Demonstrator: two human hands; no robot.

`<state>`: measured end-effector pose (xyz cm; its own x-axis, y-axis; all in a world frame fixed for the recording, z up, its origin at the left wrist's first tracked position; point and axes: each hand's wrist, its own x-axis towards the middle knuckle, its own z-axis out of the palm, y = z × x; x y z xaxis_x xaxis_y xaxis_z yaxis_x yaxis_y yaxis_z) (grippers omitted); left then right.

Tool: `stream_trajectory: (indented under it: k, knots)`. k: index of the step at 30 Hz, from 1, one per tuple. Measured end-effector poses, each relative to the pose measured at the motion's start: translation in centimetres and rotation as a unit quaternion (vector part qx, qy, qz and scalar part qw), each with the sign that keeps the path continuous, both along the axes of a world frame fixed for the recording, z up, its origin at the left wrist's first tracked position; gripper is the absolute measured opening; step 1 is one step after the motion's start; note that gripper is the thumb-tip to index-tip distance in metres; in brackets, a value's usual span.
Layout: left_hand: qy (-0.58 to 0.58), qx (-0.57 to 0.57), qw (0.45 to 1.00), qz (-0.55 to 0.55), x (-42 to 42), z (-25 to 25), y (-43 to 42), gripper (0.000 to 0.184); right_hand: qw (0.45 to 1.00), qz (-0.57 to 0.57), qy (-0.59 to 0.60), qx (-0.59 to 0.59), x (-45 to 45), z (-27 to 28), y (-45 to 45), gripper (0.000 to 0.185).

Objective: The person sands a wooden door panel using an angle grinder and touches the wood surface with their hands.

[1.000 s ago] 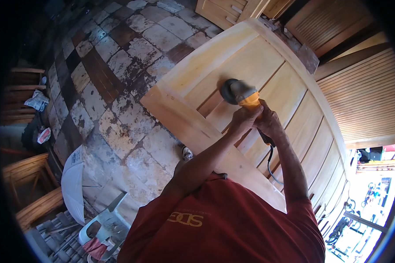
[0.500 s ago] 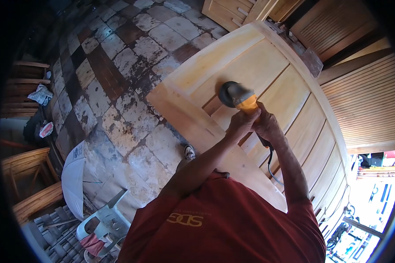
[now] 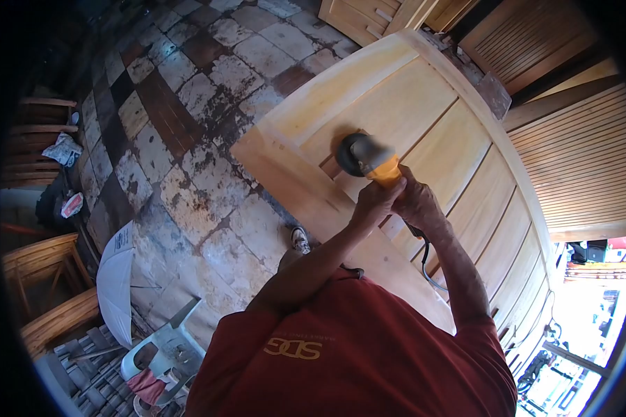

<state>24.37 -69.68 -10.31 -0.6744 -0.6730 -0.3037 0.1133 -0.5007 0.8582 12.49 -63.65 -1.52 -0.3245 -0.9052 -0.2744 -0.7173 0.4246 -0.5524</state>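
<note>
A yellow angle grinder (image 3: 382, 168) with a round dark disc (image 3: 350, 154) is on a large pale wooden door panel (image 3: 375, 104). Its head looks blurred, and the disc lies over the panel near its left side. My left hand (image 3: 377, 203) is closed around the body just behind the head. Close beside it, my right hand (image 3: 422, 201) wraps the rear of the grinder. A black cord (image 3: 426, 260) runs down from the tool's back end, along my right forearm. The inner fingers of both hands are partly hidden.
More wooden panels, one slatted (image 3: 577, 163), lean at the right. A plastic chair (image 3: 163, 358) and a white umbrella (image 3: 116, 285) stand lower left, near wooden furniture (image 3: 49, 278). Stained floor tiles (image 3: 209, 187) stretch left of the panel, where a shoe (image 3: 300, 240) shows.
Both hands have shifted the angle grinder slightly left and nearer to me across the panel. The grip is the same.
</note>
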Motion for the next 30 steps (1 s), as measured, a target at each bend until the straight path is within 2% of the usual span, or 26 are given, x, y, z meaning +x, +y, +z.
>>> stream_trajectory:
  k: [5,11,17,20,23,26,30]
  knots:
    - [0.016,0.029,0.999,0.042,0.7,0.4,0.9,0.063,1.0,0.001,0.011,0.012,1.3,1.0,0.1,0.093]
    - [-0.048,0.01,0.999,0.006,1.8,0.9,0.9,0.065,1.0,0.018,0.02,0.004,1.5,0.5,0.3,0.094]
    - [-0.018,0.009,0.999,0.038,2.3,1.1,1.5,0.066,0.998,0.037,0.038,-0.016,1.7,0.0,0.7,0.094]
    - [-0.059,0.014,0.998,0.007,3.0,2.1,1.1,0.064,0.999,0.037,0.034,-0.01,1.9,0.2,0.6,0.093]
    - [-0.082,-0.015,0.996,0.02,3.1,1.9,1.4,0.061,0.999,0.032,0.029,0.02,2.6,1.2,0.4,0.091]
    - [-0.07,-0.021,0.996,0.045,2.9,-0.6,2.1,0.06,0.999,0.03,0.023,0.035,3.3,2.0,0.4,0.087]
    - [-0.038,0.017,0.998,0.049,3.3,1.3,2.1,0.062,0.999,0.031,0.021,0.025,3.2,2.1,0.4,0.086]
